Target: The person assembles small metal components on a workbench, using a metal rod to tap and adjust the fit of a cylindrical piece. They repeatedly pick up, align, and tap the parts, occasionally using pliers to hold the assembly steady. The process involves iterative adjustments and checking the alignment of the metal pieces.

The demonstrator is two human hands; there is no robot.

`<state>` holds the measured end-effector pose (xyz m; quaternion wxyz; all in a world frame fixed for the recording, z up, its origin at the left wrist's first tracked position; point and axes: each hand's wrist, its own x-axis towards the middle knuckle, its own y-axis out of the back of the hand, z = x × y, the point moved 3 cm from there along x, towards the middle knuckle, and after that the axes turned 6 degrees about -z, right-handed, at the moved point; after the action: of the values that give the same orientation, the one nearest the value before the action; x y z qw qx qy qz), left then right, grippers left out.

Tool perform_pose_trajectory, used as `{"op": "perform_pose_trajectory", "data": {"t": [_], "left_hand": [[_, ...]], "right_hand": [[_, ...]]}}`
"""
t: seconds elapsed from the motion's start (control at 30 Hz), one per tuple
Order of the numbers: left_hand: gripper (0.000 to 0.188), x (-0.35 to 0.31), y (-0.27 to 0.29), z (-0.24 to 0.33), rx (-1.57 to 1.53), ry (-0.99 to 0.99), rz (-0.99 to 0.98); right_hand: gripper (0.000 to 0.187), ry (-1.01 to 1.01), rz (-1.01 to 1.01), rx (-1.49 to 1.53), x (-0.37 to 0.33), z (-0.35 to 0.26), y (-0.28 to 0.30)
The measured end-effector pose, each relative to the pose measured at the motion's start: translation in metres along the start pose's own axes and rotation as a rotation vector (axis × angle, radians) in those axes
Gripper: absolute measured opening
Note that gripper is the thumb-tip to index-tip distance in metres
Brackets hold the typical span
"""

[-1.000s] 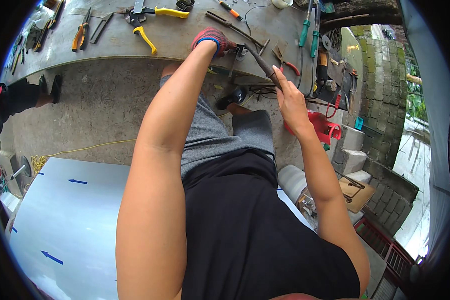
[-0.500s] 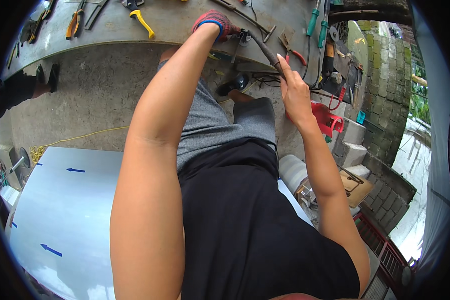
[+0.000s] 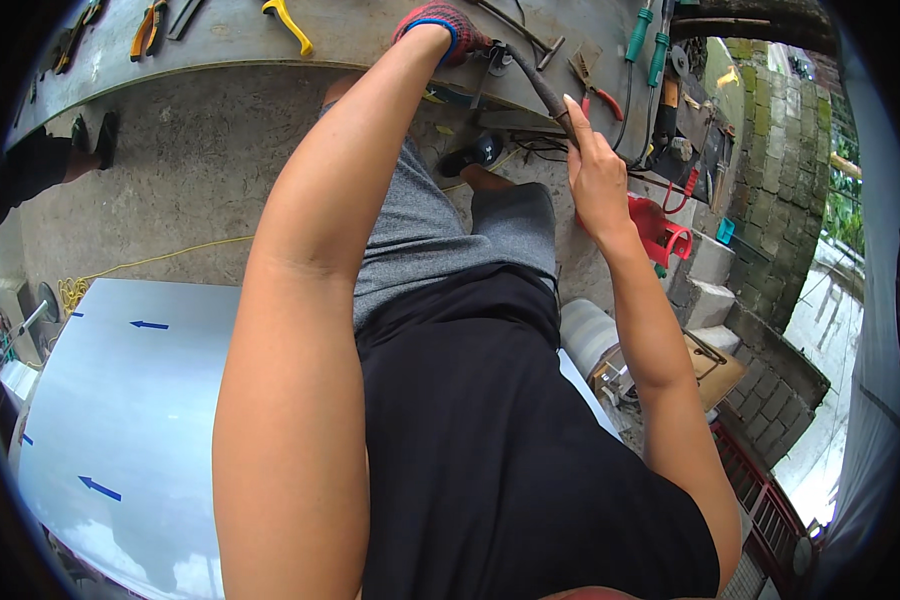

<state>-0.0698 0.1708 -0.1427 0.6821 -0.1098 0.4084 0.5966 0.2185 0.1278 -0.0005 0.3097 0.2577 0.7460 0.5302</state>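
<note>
My left hand wears a red and dark knit glove with a blue cuff. It rests curled at the near edge of the metal workbench, beside a small metal fitting. What its fingers grip is hidden. From that fitting a dark bar slants down to the right. My bare right hand is closed around the bar's lower end, index finger lying along it. Just beyond the bar lies a T-shaped metal rod, and to its right are red-handled pliers.
Orange-handled pliers and a yellow-handled tool lie on the bench at left. Green-handled cabled tools are at right. A red plastic stool stands below. A person's leg shows at far left; behind me is a pale sheet.
The view has shifted, so the bench and its tools sit higher in the picture. Both hands keep nearly the same places at the fitting and the bar.
</note>
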Motion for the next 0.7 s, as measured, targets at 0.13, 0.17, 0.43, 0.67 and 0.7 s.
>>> {"op": "perform_pose_trajectory", "data": {"t": [0.13, 0.17, 0.43, 0.67, 0.7], "left_hand": [[0.045, 0.005, -0.001, -0.003, -0.039, -0.015, 0.009], [0.045, 0.008, -0.002, -0.005, -0.07, -0.016, 0.002], [0.041, -0.006, 0.001, 0.002, -0.066, -0.017, 0.027], [0.044, 0.004, 0.001, -0.011, -0.146, -0.056, 0.029], [0.044, 0.004, 0.001, -0.01, -0.143, -0.059, 0.036]], "right_hand": [[0.071, 0.012, -0.013, -0.032, 0.003, 0.001, 0.003], [0.071, 0.034, -0.004, -0.058, 0.004, 0.001, 0.003], [0.069, 0.084, -0.026, -0.17, 0.01, 0.002, 0.013], [0.07, 0.086, -0.031, -0.196, 0.014, 0.0, 0.014], [0.07, 0.09, -0.016, -0.176, 0.011, 0.004, 0.009]]}}
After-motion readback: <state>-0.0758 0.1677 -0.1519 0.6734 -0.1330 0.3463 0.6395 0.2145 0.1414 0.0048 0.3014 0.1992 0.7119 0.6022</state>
